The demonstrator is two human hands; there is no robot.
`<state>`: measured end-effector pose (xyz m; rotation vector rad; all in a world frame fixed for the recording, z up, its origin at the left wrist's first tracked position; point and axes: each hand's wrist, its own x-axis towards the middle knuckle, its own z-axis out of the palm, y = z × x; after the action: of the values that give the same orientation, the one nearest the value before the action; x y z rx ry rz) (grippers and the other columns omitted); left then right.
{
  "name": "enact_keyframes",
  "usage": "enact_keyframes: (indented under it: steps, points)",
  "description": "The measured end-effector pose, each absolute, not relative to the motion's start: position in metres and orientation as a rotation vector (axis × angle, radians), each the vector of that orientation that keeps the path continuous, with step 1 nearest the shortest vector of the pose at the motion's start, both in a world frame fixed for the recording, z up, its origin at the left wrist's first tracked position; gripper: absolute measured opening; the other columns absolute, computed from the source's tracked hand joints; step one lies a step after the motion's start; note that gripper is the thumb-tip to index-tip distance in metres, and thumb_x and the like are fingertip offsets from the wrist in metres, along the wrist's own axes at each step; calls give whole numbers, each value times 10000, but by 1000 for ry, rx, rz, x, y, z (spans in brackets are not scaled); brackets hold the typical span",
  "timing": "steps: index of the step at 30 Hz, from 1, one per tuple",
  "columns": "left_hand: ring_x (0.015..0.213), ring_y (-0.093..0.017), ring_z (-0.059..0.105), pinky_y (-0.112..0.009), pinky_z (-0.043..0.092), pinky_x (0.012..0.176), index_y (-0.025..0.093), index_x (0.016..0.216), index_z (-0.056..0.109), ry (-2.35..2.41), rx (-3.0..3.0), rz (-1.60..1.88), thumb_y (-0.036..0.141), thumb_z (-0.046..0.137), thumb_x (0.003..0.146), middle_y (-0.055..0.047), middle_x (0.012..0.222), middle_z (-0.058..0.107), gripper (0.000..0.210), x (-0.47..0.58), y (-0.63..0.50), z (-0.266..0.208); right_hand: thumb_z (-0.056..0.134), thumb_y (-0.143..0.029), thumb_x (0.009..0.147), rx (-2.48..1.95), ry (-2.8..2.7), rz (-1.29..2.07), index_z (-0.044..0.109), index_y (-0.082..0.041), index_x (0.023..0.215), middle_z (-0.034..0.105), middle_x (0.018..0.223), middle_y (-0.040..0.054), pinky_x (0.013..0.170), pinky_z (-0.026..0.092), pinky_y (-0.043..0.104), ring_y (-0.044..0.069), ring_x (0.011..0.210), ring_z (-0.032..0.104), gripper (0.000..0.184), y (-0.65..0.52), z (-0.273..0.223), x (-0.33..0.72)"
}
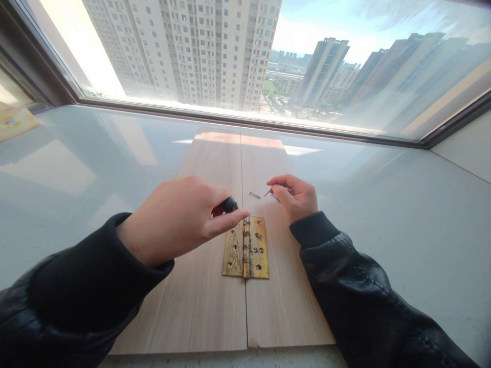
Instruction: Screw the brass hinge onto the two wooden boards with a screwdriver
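Observation:
My left hand (178, 217) is closed around what looks like a screwdriver with a black and dark red handle (229, 205); its shaft is hidden. The thumb stretches out over the top edge of a worn brass hinge (246, 250). That hinge lies open and flat across the seam of two pale wooden boards, with several holes in its leaves. Above and right of it, my right hand (293, 197) pinches a thin metal screw (267, 193) between thumb and forefinger. Just left of the fingertips, another screw (254, 194) lies on the right board.
The left board (192, 317) and the right board (289, 317) lie side by side on a glossy white sill (402, 230). A window frame (245, 121) runs along the back. The right board's near corner is chipped at the seam.

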<state>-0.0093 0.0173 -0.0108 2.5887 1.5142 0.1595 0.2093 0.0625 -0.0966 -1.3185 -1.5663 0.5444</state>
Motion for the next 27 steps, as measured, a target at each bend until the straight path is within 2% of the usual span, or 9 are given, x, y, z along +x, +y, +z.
enact_keyframes:
  steps: [4,9,13,16,18,20,27]
  points:
    - [480,-121,381,-261,257,479,195,628,442,1369,2593,112,468,376,878,12,545,503,376,-12,17,-9,547,-203,744,-1307,-1595,576,689,-158,789,636,651,14,509,379,264,100,539,497,156,62,-93,211]
    - [496,-104,423,-230,302,485,195,690,534,1189,2440,122,442,462,851,41,539,496,304,-35,31,1,601,-256,754,-1217,-1745,706,701,-173,815,694,746,37,556,431,279,126,626,571,144,51,-73,204]
    - [481,-93,370,-232,279,473,171,605,534,1292,2227,413,440,476,832,49,495,403,357,-41,49,-19,595,-186,762,-1033,-2131,820,699,-174,785,676,698,13,553,425,258,104,599,541,107,36,-56,189]
    - [497,-93,345,-248,274,496,168,543,459,1406,2083,875,420,456,837,48,497,347,387,-34,59,-53,569,-162,790,-917,-2336,764,688,-161,820,666,717,19,559,436,247,94,591,528,123,31,-56,181]
    - [496,-90,290,-255,251,492,179,502,370,1507,2021,1113,419,482,818,55,491,275,413,-30,62,-74,561,-161,804,-878,-2406,682,684,-164,838,678,757,27,613,461,259,104,642,557,127,30,-59,178]
    - [500,-92,287,-257,255,491,182,503,367,1537,1994,1246,415,494,810,55,495,272,406,-28,62,-85,547,-158,818,-844,-2468,607,679,-167,849,689,790,36,673,476,283,126,716,587,136,31,-63,177]
    - [478,-87,270,-255,253,475,185,482,348,1556,2072,1234,390,520,777,61,473,252,399,-29,58,-83,510,-150,837,-785,-2584,483,668,-171,876,685,798,57,680,485,324,161,751,593,164,30,-61,179]
